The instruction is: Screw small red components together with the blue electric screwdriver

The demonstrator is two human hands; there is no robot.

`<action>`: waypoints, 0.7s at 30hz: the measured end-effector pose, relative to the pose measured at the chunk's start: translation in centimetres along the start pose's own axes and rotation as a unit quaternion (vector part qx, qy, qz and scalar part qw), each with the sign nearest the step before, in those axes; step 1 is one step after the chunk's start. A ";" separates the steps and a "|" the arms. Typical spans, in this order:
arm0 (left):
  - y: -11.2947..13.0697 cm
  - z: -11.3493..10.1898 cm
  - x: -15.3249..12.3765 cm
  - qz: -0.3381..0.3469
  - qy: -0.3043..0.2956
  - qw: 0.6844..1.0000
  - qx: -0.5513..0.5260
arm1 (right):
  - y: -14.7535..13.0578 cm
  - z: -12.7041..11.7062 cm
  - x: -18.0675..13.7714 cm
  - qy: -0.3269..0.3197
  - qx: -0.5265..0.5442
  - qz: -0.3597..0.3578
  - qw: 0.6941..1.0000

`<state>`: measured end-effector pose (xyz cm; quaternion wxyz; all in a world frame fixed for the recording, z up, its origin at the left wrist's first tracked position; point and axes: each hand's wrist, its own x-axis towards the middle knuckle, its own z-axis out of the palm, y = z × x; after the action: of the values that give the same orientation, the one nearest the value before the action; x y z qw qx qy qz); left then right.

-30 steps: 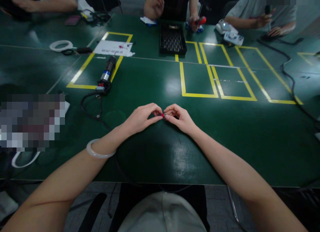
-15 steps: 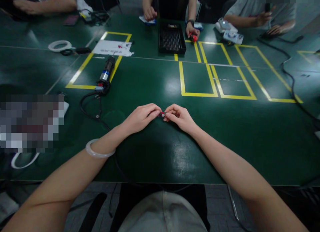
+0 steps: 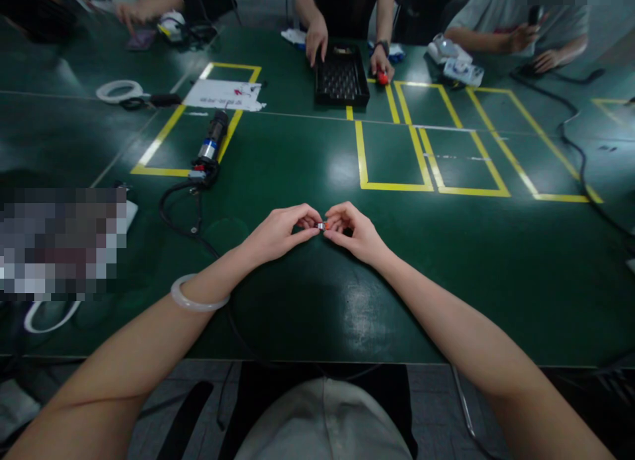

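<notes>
Between the fingertips of both hands is a tiny part (image 3: pixel 322 227), dark and silvery with a bit of red-orange; it is too small to name. My left hand (image 3: pixel 282 233) pinches it from the left, thumb below and fingers above. From the right, my right hand (image 3: pixel 361 235) pinches the same part in a similar way. Both hands are just over the green table (image 3: pixel 307 314), close to its middle. A pale bangle (image 3: pixel 198 306) circles my left forearm. The fingers partly hide the small part.
A black cylindrical tool (image 3: pixel 212 142) with a cable lies left of centre, by a white paper (image 3: pixel 223 94). Across the table a person's hand (image 3: pixel 316 42) touches a black tray (image 3: pixel 342 102); their other hand holds a red object (image 3: pixel 382 77). Yellow tape outlines (image 3: pixel 397 186) mark the tabletop.
The small part has turned slightly between my fingers, showing a brighter face, and my fingers have shifted a little. Across the table, a person's hand has moved onto the black tray.
</notes>
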<state>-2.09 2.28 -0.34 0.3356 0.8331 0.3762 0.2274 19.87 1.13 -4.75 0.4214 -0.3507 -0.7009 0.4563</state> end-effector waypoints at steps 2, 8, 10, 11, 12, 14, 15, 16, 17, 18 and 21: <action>0.0 0.0 0.0 0.000 -0.002 1.000 0.002 | -0.1 0.0 0.0 -0.002 -0.033 -0.013 0.999; -0.1 0.1 0.0 -0.001 -0.006 1.000 -0.004 | -0.4 0.1 -0.1 0.007 -0.081 -0.039 0.996; -0.2 0.1 0.0 -0.001 -0.013 1.000 -0.003 | -0.5 0.1 -0.1 0.007 -0.095 -0.038 0.995; -0.3 0.1 0.0 -0.002 -0.018 1.000 -0.002 | -0.6 0.1 -0.1 0.005 -0.102 -0.037 0.994; -0.3 0.1 0.0 -0.002 -0.024 1.000 -0.001 | -0.6 0.1 -0.2 0.002 -0.109 -0.036 0.993; -0.3 0.2 0.0 -0.001 -0.039 0.999 0.005 | -0.7 0.1 -0.2 -0.005 -0.118 -0.036 0.992; -0.3 0.2 0.0 0.000 -0.046 0.999 0.013 | -0.7 0.0 -0.2 -0.007 -0.120 -0.037 0.992; -0.3 0.1 0.0 0.002 -0.051 0.998 0.025 | -0.7 0.0 -0.2 -0.007 -0.119 -0.039 0.992; -0.3 0.0 0.0 0.004 -0.052 0.998 0.041 | -0.7 0.0 -0.2 -0.005 -0.117 -0.039 0.992; -0.4 -0.2 0.0 0.004 -0.047 0.997 0.062 | -0.7 0.0 -0.2 -0.002 -0.113 -0.037 0.993; -1.1 -1.5 0.2 -0.004 0.001 0.989 0.147 | -0.7 0.0 -0.2 0.004 -0.100 -0.021 0.995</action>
<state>-3.50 3.57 -0.13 0.2096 0.8716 0.4096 0.1692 19.82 0.76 -4.19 0.3968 -0.3783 -0.7484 0.3734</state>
